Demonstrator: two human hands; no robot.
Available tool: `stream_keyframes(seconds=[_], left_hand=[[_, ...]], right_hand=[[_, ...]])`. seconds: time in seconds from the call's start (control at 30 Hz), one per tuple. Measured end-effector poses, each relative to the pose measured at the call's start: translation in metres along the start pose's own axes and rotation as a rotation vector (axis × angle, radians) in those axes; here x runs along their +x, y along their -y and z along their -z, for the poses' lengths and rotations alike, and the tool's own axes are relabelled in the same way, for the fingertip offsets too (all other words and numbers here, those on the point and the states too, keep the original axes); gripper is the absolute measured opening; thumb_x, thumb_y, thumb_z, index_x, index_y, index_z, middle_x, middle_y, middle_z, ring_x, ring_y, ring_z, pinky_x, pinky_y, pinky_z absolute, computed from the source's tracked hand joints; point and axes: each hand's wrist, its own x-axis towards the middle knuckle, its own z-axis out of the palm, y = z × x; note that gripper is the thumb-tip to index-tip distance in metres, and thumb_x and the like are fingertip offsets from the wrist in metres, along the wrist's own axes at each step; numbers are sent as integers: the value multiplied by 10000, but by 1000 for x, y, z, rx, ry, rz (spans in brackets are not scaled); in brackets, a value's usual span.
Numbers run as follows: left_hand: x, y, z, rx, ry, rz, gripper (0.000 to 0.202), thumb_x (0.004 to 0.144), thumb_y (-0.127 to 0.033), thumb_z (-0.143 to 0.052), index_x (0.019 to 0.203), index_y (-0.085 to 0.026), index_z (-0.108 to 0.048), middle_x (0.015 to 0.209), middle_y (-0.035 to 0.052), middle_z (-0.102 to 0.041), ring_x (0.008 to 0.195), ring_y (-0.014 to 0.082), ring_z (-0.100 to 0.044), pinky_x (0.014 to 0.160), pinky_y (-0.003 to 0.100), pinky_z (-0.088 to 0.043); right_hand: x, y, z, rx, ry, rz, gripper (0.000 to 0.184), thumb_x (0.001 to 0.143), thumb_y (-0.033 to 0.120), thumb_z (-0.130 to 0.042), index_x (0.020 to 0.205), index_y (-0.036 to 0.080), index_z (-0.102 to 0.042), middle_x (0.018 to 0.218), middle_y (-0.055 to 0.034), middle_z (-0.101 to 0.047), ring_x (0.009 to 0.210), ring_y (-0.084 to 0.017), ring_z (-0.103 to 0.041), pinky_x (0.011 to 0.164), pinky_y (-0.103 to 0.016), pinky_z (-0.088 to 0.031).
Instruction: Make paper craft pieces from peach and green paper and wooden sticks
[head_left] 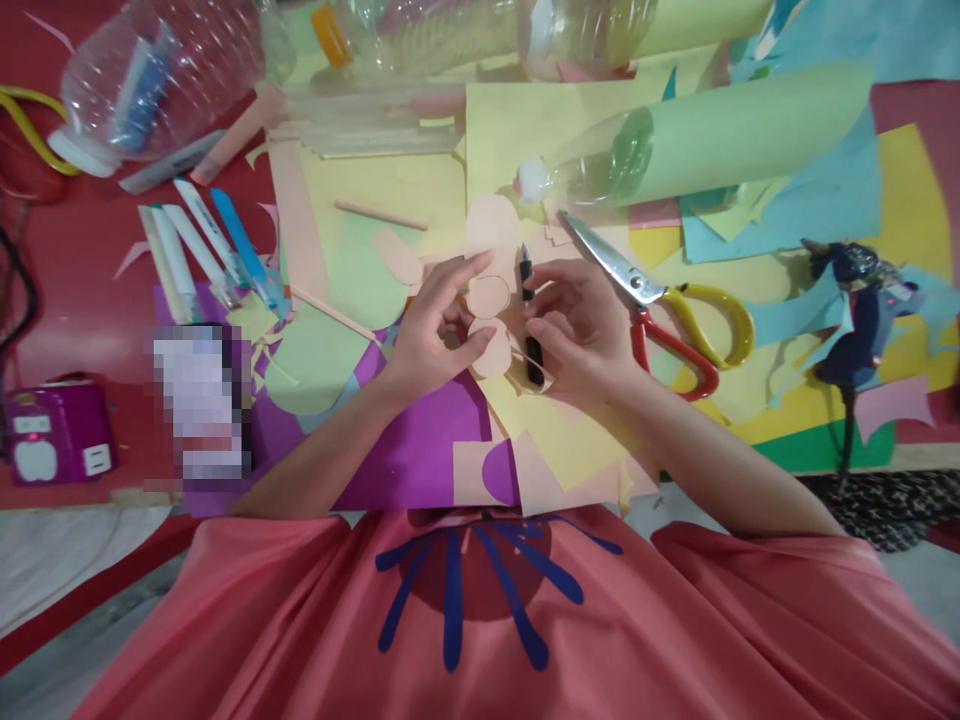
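Note:
Two joined pale peach paper circles (pixel 489 348) lie in the middle, the upper one with a dark drawn outline. My left hand (pixel 435 330) is curved at their left, its thumb over the lower circle and its index finger stretched beyond the upper one. My right hand (pixel 585 325) is closed at the black pen (pixel 534 352), fingertips and thumb against the barrel; the pen's tip points away from me. A rounded peach paper piece (pixel 491 222) is just beyond the circles. Right of my right hand lie large scissors (pixel 637 285) with red and yellow handles.
Plastic bottles (pixel 622 160) lie along the back and a ribbed one (pixel 187 70) at back left. Several markers (pixel 176 245), a phone (pixel 202 400) and a purple box (pixel 60 432) are at left. A dark blue glue gun (pixel 855 320) stands at right. Paper scraps (pixel 420 440) cover the table.

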Motion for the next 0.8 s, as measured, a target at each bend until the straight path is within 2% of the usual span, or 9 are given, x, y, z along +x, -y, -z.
stream_keyframes(seconds=[0.13,0.33,0.43,0.6,0.7,0.8], left_hand=[[0,2,0,8,-13,-5,606,859,-556,-606,1410,-381,-423,1354,79,-465,698,73,-602,555,206,-493],[-1,0,-1,-23,-27,44,637,829,-576,-637,1405,-397,-433,1358,73,-465,764,122,-647,573,229,-501],[-1,0,-1,-48,-25,58,653,822,-577,-645,1411,-401,-426,1378,73,-455,735,104,-636,572,228,-499],[0,-1,-1,-84,-25,76,647,826,-547,-652,1413,-404,-418,1399,70,-449,646,56,-579,541,212,-477],[0,0,-1,-88,-34,70,639,829,-558,-641,1409,-402,-420,1380,65,-464,612,40,-548,518,203,-456],[-1,0,-1,-77,-35,93,646,830,-577,-627,1413,-401,-411,1395,61,-465,608,39,-539,505,199,-447]], right_hand=[[0,-3,0,-52,-7,-15,218,880,210,-591,1089,269,-571,895,-2,-585,819,-141,-608,742,-316,-530],[0,-5,0,-51,-43,-67,156,889,214,-591,1034,272,-590,844,17,-586,750,-120,-593,691,-288,-498],[0,-5,0,-44,-24,-80,148,897,206,-581,1029,271,-592,836,23,-597,720,-111,-589,654,-275,-488],[-2,-8,0,-55,-29,-121,116,924,219,-552,1016,272,-599,883,19,-625,754,-110,-605,677,-273,-492],[-2,-8,0,-84,-50,-149,91,941,274,-536,1002,261,-602,831,23,-615,672,-99,-580,607,-259,-474],[2,6,1,-147,-97,-155,107,937,334,-543,975,249,-597,745,33,-578,590,-91,-533,534,-246,-433]])
